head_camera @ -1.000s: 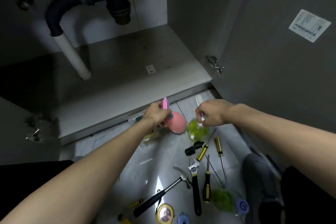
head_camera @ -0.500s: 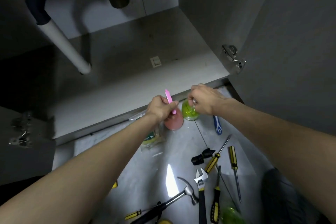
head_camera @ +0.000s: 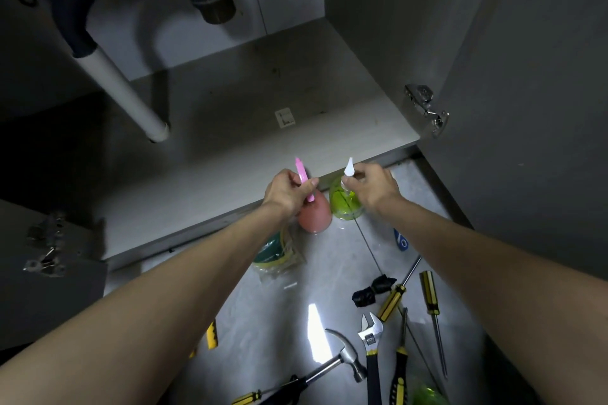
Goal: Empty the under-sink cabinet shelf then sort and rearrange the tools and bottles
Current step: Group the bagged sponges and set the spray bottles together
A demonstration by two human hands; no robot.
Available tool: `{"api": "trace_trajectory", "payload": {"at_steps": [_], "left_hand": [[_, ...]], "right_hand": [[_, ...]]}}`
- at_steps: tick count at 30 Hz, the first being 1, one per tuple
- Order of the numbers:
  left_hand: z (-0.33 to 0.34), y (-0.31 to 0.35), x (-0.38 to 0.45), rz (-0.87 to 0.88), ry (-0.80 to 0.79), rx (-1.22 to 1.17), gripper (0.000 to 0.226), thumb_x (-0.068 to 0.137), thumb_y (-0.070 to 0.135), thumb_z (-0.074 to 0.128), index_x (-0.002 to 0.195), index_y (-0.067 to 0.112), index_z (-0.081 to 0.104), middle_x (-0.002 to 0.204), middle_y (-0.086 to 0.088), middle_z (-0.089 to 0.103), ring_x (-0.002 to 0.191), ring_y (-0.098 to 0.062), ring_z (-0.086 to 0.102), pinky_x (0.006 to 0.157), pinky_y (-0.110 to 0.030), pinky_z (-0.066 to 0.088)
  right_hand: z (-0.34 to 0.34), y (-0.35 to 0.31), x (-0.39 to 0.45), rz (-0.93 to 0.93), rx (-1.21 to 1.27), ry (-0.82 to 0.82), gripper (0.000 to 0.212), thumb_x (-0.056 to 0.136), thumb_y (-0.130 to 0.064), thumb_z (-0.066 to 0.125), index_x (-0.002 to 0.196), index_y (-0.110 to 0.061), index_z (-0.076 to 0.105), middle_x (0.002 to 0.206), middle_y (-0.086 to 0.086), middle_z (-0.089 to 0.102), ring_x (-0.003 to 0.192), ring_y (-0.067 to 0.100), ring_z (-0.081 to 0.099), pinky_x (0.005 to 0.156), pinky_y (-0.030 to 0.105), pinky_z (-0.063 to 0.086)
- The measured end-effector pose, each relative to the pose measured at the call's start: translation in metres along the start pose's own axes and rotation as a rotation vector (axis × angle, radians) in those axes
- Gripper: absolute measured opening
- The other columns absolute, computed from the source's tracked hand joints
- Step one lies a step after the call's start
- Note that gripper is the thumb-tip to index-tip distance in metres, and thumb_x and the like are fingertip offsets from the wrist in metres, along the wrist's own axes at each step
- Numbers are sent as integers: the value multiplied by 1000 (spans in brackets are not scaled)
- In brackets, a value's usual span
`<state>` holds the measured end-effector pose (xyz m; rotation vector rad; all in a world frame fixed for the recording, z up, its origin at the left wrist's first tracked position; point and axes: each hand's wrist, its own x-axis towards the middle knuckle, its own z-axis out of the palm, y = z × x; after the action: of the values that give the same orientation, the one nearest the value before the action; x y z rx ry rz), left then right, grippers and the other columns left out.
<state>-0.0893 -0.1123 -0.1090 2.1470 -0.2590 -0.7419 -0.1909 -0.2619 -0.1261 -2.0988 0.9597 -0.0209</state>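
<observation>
Left hand (head_camera: 289, 192) grips pink bottle (head_camera: 315, 215) by its pump, right hand (head_camera: 371, 186) pinches green bottle (head_camera: 345, 204) pump; both bottles at the shelf (head_camera: 230, 154) front edge. Hammer (head_camera: 342, 360), wrench (head_camera: 371, 339), screwdrivers (head_camera: 431, 299) on floor (head_camera: 329, 273) behind.

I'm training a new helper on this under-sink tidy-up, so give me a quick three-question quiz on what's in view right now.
1. True or false: the cabinet shelf holds bottles.
2. Which hand grips the pink bottle? A) left hand B) right hand
3. Fill in: the hammer lies on the ____.

Key: 1. False; the green bottle and the pink one are held over the floor just before the shelf edge. 2. A, by its pump. 3. Floor, beside the wrench.
</observation>
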Motion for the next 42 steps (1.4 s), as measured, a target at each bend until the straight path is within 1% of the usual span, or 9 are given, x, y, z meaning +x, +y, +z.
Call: {"api": "trace_trajectory", "payload": {"at_steps": [13, 19, 26, 29, 32, 34, 36, 39, 42], "left_hand": [[-2, -2, 2, -13, 3, 81, 37, 91, 48, 67, 103, 15, 54, 83, -2, 71, 90, -28, 70, 79, -44, 56], [1, -5, -18, -37, 82, 146, 72, 88, 50, 67, 139, 9, 37, 123, -11, 63, 108, -36, 64, 90, -48, 54], [8, -31, -107, 80, 3, 262, 43, 88, 24, 63, 130, 15, 55, 117, -7, 65, 99, -28, 64, 76, -30, 50], [9, -47, -144, 107, -102, 381, 41, 87, 23, 63, 126, 16, 57, 107, -4, 67, 96, -26, 65, 84, -33, 51], [7, -58, -159, 123, -151, 426, 40, 88, 24, 62, 127, 15, 57, 110, -3, 67, 98, -26, 63, 84, -32, 49], [4, -57, -161, 119, -144, 432, 40, 89, 24, 62, 127, 15, 58, 114, -6, 67, 101, -28, 63, 88, -33, 50], [3, -56, -161, 114, -149, 407, 38, 88, 23, 62, 126, 15, 59, 112, -9, 68, 102, -31, 64, 89, -36, 53], [1, -54, -163, 123, -188, 369, 36, 88, 20, 60, 123, 13, 59, 105, -12, 68, 98, -34, 66, 83, -40, 56], [-2, -50, -156, 140, -175, 363, 34, 88, 19, 59, 122, 13, 60, 104, -11, 69, 95, -32, 68, 82, -39, 57]], "right_hand": [[3, 0, -3, 38, 90, -98, 33, 95, -27, 58, 128, -24, 61, 121, 6, 68, 114, 30, 60, 98, 42, 49], [-25, 8, -40, 36, -60, -126, 29, 93, -28, 59, 120, -19, 64, 122, 7, 66, 113, 29, 61, 98, 40, 50], [-71, 19, -156, 34, -636, -619, 23, 94, -26, 53, 106, -13, 68, 110, 8, 71, 93, 26, 68, 88, 38, 56], [-75, 21, -209, 249, -831, -892, 66, 83, -60, 68, 125, -10, 58, 121, 14, 68, 92, 29, 72, 81, 42, 59], [-67, 14, -255, 317, -1100, -1026, 94, 73, -76, 70, 140, -12, 52, 138, 11, 61, 94, 23, 68, 59, 24, 53], [-55, 12, -272, 311, -1181, -1067, 64, 86, -62, 67, 117, -6, 62, 130, 9, 68, 70, 14, 64, 43, 18, 44], [-44, 13, -280, 234, -1235, -1028, 32, 93, -42, 67, 86, -11, 61, 103, 5, 77, 46, 13, 58, 45, 21, 45], [-40, 15, -273, 219, -1184, -997, 19, 92, -30, 69, 97, -13, 62, 117, 5, 74, 60, 16, 61, 68, 29, 54], [-57, 13, -247, 263, -983, -955, 24, 86, -32, 73, 95, -11, 67, 91, 9, 76, 71, 23, 69, 85, 36, 58]]}}
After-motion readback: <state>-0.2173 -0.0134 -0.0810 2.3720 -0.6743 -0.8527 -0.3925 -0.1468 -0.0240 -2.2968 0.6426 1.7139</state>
